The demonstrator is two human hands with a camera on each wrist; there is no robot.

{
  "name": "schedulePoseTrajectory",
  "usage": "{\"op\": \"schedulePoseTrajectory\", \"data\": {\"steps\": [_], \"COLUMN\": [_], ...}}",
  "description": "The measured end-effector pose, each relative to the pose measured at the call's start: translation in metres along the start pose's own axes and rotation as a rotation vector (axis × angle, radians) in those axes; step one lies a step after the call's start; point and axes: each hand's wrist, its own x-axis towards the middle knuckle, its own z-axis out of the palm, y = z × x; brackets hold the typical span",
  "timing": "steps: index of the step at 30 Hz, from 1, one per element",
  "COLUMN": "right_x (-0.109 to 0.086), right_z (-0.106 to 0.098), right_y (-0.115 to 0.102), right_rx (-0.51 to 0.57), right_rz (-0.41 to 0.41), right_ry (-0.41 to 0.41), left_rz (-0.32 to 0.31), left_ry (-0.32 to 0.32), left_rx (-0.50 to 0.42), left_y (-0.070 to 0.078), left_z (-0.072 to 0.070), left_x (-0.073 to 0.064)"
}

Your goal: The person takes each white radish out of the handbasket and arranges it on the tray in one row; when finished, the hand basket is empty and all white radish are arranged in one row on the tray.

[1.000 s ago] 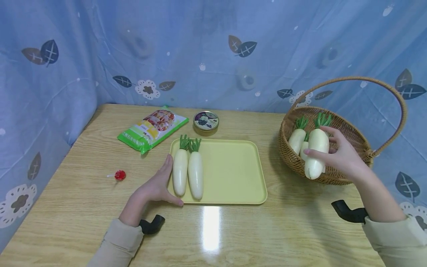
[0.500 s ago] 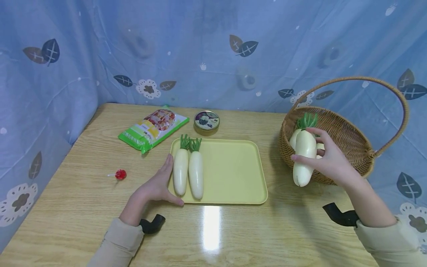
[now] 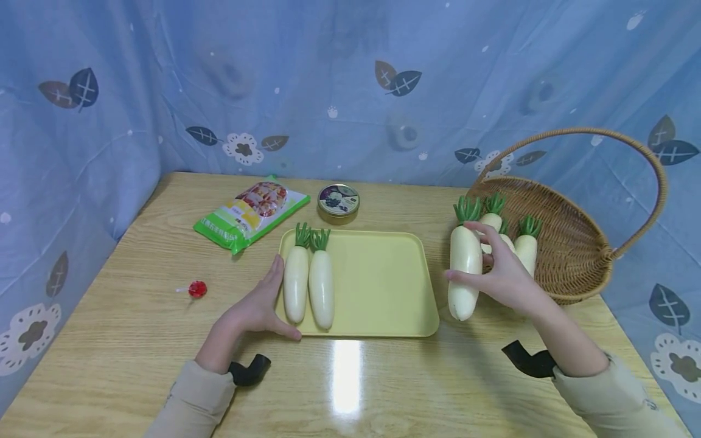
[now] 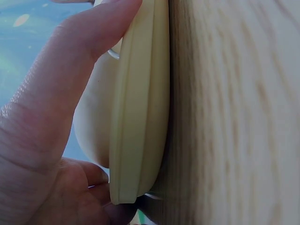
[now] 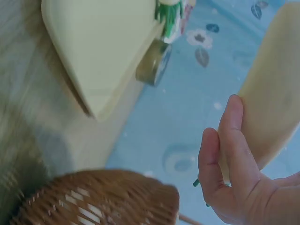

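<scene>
My right hand (image 3: 501, 271) grips a white radish (image 3: 465, 267) with green stalks, held up just right of the yellow tray (image 3: 383, 286). In the right wrist view, fingers wrap the radish (image 5: 276, 89) from one side. Two more white radishes (image 3: 296, 283) lie side by side at the tray's left end. My left hand (image 3: 257, 304) holds the tray's near left corner, thumb along the front edge and fingers at the left side. The left wrist view has the thumb against the tray rim (image 4: 133, 108); part of the other fingers is hidden.
A wicker basket (image 3: 569, 243) with a tall handle stands at the right, several radishes (image 3: 527, 249) inside. Behind the tray are a round tin (image 3: 338, 201) and a green food packet (image 3: 252, 213). A red lollipop (image 3: 197, 289) lies at left.
My right hand has carried the radish left, out from over the basket towards the tray, uncovering other radishes in the basket. The left hand and tray stay in place.
</scene>
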Motion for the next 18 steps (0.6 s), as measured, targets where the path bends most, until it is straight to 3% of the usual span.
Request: {"op": "schedulePoseTrajectory", "data": {"steps": [12,18], "right_x": [0.016,0.026], "right_z": [0.035,0.052], "right_y": [0.003,0.001], "right_rx": [0.085,0.038], "right_rz": [-0.094,-0.114], "right_ry": [-0.034,-0.048], "left_rz": [-0.008,-0.002], "left_ry": [-0.001,0.0], "left_rx": [0.011,0.014], "left_y": [0.0,-0.001], "left_z": [0.0,0.0], "left_x": [0.001,0.0]}}
